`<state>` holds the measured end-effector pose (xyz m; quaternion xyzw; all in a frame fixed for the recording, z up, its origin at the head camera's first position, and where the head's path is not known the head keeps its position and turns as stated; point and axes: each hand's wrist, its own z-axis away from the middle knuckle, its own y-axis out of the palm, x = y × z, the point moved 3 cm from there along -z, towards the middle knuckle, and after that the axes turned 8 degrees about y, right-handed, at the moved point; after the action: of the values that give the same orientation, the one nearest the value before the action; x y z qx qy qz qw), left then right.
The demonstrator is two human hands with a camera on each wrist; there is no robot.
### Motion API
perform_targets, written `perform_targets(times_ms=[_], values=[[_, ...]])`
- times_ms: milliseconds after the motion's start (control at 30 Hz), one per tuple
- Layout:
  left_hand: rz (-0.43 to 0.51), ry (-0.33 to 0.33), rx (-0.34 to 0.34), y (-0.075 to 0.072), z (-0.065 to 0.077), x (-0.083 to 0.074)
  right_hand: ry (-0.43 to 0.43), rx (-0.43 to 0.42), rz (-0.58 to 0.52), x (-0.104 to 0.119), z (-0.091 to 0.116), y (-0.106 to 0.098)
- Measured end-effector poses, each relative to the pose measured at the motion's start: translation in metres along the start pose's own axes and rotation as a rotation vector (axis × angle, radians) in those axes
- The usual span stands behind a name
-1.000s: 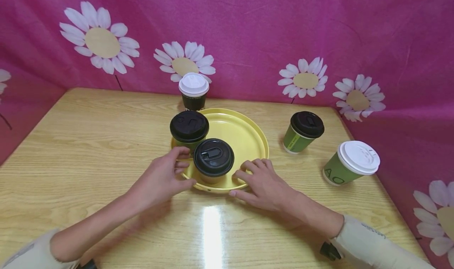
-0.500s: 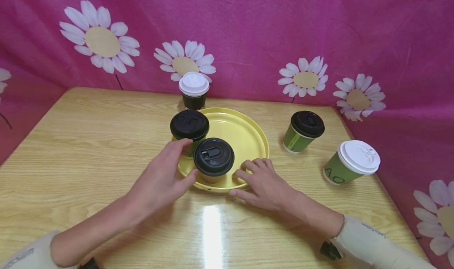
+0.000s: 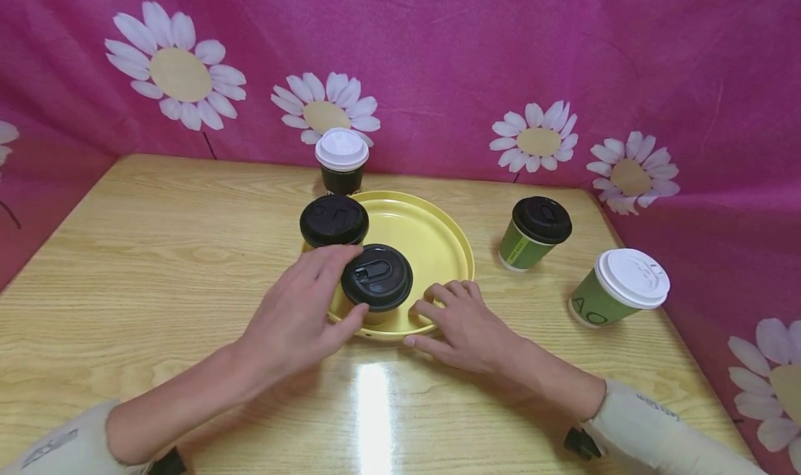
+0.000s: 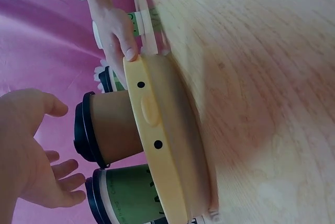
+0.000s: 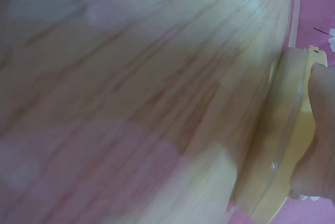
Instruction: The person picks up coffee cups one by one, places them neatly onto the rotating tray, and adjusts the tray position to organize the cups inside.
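Note:
My left hand (image 3: 300, 315) hovers beside a brown paper coffee cup (image 4: 115, 124) with a black lid (image 3: 377, 277). Its fingers and thumb are spread around the lid's near side, and the left wrist view shows a gap between them and the cup. That cup stands upright on a round yellow tray (image 3: 438, 245). Behind it, a green cup (image 4: 128, 195) with a black lid also stands on the tray, partly covered by my left hand in the head view. My right hand (image 3: 466, 329) holds the tray's near right rim, thumb outside and fingers curled inside.
A dark cup with a white lid (image 3: 342, 158) stands just behind the tray. To the right are a green cup with a black lid (image 3: 535, 233) and a green cup with a white lid (image 3: 616, 287). A pink flowered cloth (image 3: 438, 65) hangs behind the wooden table (image 3: 156, 252).
My left hand has moved right and slightly up, from beside the green cup to the brown cup's lid. My right hand, the tray and the cups stay in place.

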<state>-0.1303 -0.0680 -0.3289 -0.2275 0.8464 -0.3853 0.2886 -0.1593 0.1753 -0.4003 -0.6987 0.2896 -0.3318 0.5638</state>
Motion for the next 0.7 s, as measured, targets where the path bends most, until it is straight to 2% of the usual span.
perform_targets(times_ms=[100, 267, 467, 700], values=[[-0.002, 0.052, -0.011, 0.001, -0.002, -0.002, 0.0, -0.002, -0.002, 0.0, 0.0, 0.0], [-0.003, 0.101, -0.007, 0.004, -0.005, -0.004, 0.008, 0.004, -0.004, 0.0, 0.0, 0.001], [-0.031, 0.176, 0.053, 0.011, -0.009, -0.005, 0.014, 0.003, -0.004, 0.002, 0.0, 0.0], [-0.056, 0.231, 0.112, 0.016, -0.012, -0.005, 0.008, -0.012, 0.006, 0.004, 0.0, 0.0]])
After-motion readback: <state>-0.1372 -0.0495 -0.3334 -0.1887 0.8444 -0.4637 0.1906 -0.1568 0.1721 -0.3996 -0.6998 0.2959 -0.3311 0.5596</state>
